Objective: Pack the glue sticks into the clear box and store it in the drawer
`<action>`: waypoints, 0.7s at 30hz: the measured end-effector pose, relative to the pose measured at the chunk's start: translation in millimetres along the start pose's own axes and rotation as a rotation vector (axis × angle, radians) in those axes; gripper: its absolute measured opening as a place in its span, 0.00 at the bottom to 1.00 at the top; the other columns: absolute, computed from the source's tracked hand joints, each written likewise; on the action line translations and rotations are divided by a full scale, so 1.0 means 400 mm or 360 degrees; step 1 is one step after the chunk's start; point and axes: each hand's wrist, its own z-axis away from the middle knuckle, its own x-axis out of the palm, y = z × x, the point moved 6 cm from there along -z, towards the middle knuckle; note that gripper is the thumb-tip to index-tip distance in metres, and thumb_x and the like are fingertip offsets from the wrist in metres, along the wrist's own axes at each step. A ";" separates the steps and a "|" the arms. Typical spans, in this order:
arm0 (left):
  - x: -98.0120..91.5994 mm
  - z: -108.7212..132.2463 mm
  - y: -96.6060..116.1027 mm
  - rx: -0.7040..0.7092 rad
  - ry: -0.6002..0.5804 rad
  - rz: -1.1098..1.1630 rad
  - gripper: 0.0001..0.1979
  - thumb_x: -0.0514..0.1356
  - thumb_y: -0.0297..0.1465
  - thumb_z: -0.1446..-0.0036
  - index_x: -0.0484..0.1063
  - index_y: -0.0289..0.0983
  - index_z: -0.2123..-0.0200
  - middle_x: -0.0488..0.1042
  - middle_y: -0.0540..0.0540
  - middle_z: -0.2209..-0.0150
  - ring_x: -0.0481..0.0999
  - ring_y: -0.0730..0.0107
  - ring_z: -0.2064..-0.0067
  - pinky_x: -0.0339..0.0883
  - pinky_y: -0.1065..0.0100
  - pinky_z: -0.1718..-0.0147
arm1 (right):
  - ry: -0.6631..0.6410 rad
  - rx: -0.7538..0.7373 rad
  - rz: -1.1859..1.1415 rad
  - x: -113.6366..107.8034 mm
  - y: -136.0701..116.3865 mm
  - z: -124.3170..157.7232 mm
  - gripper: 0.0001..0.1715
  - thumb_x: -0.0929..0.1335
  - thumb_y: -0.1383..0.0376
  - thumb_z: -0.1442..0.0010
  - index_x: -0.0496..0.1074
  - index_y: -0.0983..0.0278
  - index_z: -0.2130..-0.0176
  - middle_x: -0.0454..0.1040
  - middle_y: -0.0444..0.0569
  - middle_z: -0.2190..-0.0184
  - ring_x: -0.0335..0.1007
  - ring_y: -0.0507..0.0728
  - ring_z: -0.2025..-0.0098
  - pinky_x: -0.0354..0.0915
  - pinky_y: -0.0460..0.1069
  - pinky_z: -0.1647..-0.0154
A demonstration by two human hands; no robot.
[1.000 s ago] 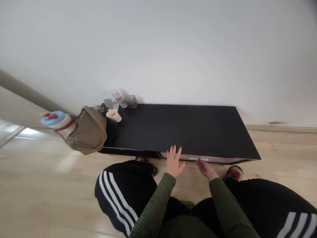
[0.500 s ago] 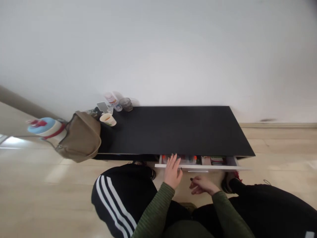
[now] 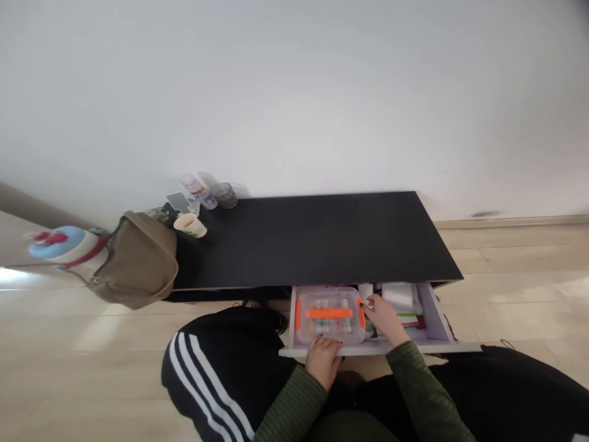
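Observation:
A white drawer [image 3: 432,319] stands pulled out of the low black cabinet [image 3: 317,239]. Inside it sits a clear plastic box [image 3: 327,334] with orange latches, holding several small items. My left hand [image 3: 323,362] curls over the drawer's front edge, just below the box. My right hand [image 3: 385,319] reaches into the drawer, its fingertips at the box's right orange latch [image 3: 361,313]. Papers and notebooks [image 3: 400,301] lie to the right of that hand. The drawer's rear part is hidden under the cabinet top.
A paper cup [image 3: 189,225], a glass [image 3: 224,195], a phone [image 3: 178,202] and a bottle [image 3: 193,187] stand at the cabinet's far left. An olive bag [image 3: 138,264] hangs off its left end, beside a striped flask [image 3: 59,245]. My black striped trousers [image 3: 207,374] fill the lower left.
The drawer has slid out towards me, showing the box and papers. My left hand moved down to its front edge, and my right hand moved up into the drawer.

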 end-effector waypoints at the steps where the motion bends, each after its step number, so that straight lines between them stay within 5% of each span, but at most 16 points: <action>1: 0.010 0.009 0.000 -0.0014 -0.0013 0.0010 0.16 0.61 0.22 0.50 0.78 0.40 0.58 0.80 0.44 0.59 0.75 0.56 0.54 0.62 0.49 0.46 | -0.0043 0.0034 0.0023 0.016 0.008 -0.004 0.22 0.63 0.58 0.37 0.68 0.66 0.47 0.75 0.59 0.49 0.73 0.62 0.48 0.62 0.50 0.52; 8: 0.009 0.092 0.087 0.0283 0.0132 0.0320 0.13 0.57 0.24 0.47 0.77 0.40 0.59 0.78 0.43 0.58 0.75 0.60 0.54 0.67 0.59 0.53 | -0.0349 0.0057 0.0080 0.100 0.013 0.036 0.20 0.66 0.57 0.40 0.70 0.70 0.54 0.78 0.61 0.58 0.75 0.63 0.54 0.61 0.49 0.59; 11: 0.039 0.113 0.109 0.0235 -0.0104 0.0297 0.10 0.58 0.28 0.46 0.77 0.40 0.63 0.78 0.44 0.65 0.75 0.62 0.59 0.68 0.63 0.58 | -0.0284 -0.0116 -0.0070 0.071 -0.041 0.068 0.16 0.67 0.58 0.43 0.70 0.66 0.58 0.78 0.55 0.62 0.74 0.60 0.60 0.60 0.48 0.63; 15: 0.078 0.110 0.083 -0.0073 -0.0364 0.0110 0.13 0.56 0.32 0.43 0.78 0.41 0.59 0.79 0.43 0.61 0.76 0.58 0.56 0.68 0.60 0.54 | -0.0008 -0.0266 -0.0123 -0.032 -0.121 0.130 0.11 0.70 0.59 0.50 0.68 0.61 0.67 0.74 0.45 0.73 0.67 0.55 0.71 0.54 0.47 0.70; 21: 0.065 0.074 0.055 -0.0203 -0.0293 0.0132 0.14 0.53 0.33 0.39 0.78 0.42 0.59 0.80 0.43 0.59 0.77 0.58 0.55 0.70 0.59 0.53 | 0.0293 -0.0325 -0.0458 -0.287 -0.101 0.242 0.15 0.74 0.55 0.54 0.70 0.60 0.70 0.70 0.43 0.79 0.64 0.54 0.74 0.58 0.48 0.73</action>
